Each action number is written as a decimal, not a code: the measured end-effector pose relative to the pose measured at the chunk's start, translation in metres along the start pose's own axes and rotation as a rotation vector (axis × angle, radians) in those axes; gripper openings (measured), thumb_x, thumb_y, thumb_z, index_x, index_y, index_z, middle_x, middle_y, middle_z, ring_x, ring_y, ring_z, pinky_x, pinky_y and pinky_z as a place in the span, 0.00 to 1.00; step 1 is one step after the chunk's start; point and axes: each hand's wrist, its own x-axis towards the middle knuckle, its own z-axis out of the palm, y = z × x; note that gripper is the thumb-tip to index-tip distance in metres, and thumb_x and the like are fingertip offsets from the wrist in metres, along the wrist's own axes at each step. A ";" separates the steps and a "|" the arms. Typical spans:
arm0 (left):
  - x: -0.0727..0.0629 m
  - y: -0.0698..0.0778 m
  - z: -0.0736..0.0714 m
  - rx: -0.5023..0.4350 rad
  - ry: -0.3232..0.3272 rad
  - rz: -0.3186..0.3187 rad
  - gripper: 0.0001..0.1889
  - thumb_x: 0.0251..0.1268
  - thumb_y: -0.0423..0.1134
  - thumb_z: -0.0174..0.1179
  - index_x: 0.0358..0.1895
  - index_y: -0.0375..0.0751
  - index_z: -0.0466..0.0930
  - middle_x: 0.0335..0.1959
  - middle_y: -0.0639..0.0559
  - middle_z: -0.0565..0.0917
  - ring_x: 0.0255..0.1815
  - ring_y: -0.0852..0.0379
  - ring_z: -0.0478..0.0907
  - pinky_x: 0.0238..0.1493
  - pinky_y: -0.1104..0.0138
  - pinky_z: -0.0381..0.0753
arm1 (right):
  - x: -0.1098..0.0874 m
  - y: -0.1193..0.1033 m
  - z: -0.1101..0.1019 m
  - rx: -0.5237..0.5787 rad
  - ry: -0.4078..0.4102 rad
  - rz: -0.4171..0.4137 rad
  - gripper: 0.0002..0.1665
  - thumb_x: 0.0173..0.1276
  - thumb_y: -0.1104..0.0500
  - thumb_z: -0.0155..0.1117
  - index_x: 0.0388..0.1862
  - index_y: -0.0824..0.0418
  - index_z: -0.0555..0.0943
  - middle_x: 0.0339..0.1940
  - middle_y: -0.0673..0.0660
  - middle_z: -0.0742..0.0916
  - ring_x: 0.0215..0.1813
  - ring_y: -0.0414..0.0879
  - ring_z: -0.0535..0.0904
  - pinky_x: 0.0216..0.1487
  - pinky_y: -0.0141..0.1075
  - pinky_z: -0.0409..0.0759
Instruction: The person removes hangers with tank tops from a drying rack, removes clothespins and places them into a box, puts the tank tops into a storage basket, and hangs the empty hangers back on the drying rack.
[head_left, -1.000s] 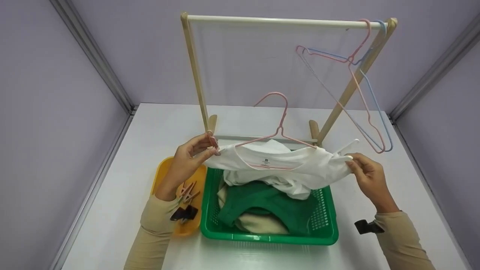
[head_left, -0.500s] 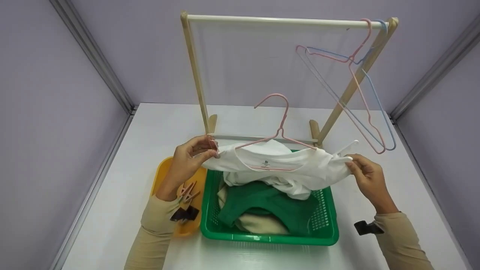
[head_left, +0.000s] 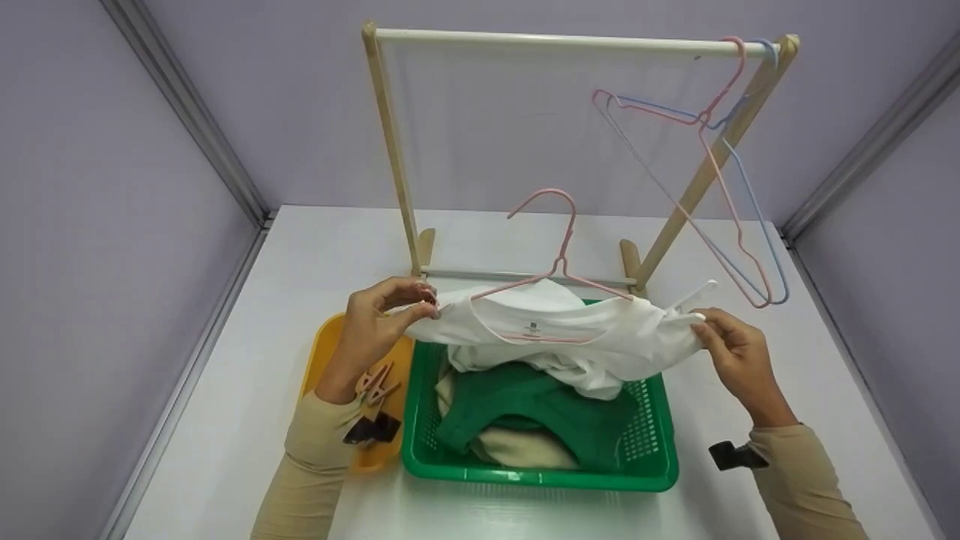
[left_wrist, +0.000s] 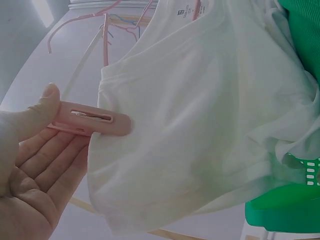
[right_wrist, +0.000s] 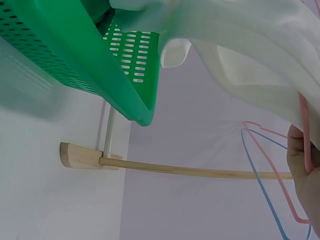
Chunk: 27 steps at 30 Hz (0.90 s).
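A white shirt [head_left: 630, 349] hangs on a pink hanger [head_left: 564, 251], held spread over the green basket [head_left: 540, 478]. At its left shoulder my left hand [head_left: 379, 319] pinches a pink clothespin [left_wrist: 92, 118] between thumb and fingers, its tip over the fabric edge. In the left wrist view the other fingers lie stretched out behind. A pale clothespin [head_left: 691, 298] sits on the right shoulder with its legs spread. My right hand [head_left: 739, 356] pinches the end of its lower leg, close at the sleeve edge. The right wrist view shows only part of that hand.
Behind stands a wooden rack [head_left: 394, 142] with a white rail [head_left: 555, 41]. Another pink hanger [head_left: 721, 169] and a blue hanger [head_left: 759, 210] hang at its right end. A green garment [head_left: 525, 397] lies in the basket. Left of it, a yellow tray [head_left: 319, 352] holds several clothespins [head_left: 379, 386].
My left fingers have closed down round the pink clothespin, and its upper end has dropped lower. The right hand and the shirt stay nearly still.
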 end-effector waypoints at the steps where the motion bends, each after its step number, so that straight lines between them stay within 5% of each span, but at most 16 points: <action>1: 0.000 0.000 0.000 0.001 0.004 0.001 0.11 0.54 0.28 0.67 0.43 0.32 0.83 0.37 0.38 0.87 0.42 0.69 0.84 0.53 0.75 0.82 | 0.000 0.000 0.000 -0.002 -0.001 0.002 0.08 0.65 0.79 0.53 0.40 0.82 0.78 0.37 0.29 0.84 0.35 0.23 0.80 0.38 0.15 0.79; 12: 0.000 0.003 0.000 -0.049 0.120 0.024 0.08 0.56 0.26 0.65 0.40 0.29 0.84 0.37 0.34 0.87 0.41 0.70 0.84 0.51 0.74 0.83 | -0.002 0.001 0.000 -0.012 0.000 0.004 0.08 0.64 0.80 0.53 0.40 0.82 0.78 0.36 0.28 0.84 0.35 0.23 0.79 0.37 0.15 0.79; 27: 0.000 0.001 -0.007 -0.035 0.149 0.044 0.10 0.55 0.26 0.65 0.42 0.29 0.83 0.38 0.33 0.87 0.41 0.70 0.84 0.52 0.74 0.83 | -0.002 0.002 0.000 -0.012 0.002 0.009 0.08 0.64 0.80 0.53 0.40 0.81 0.78 0.35 0.28 0.84 0.34 0.23 0.79 0.37 0.15 0.79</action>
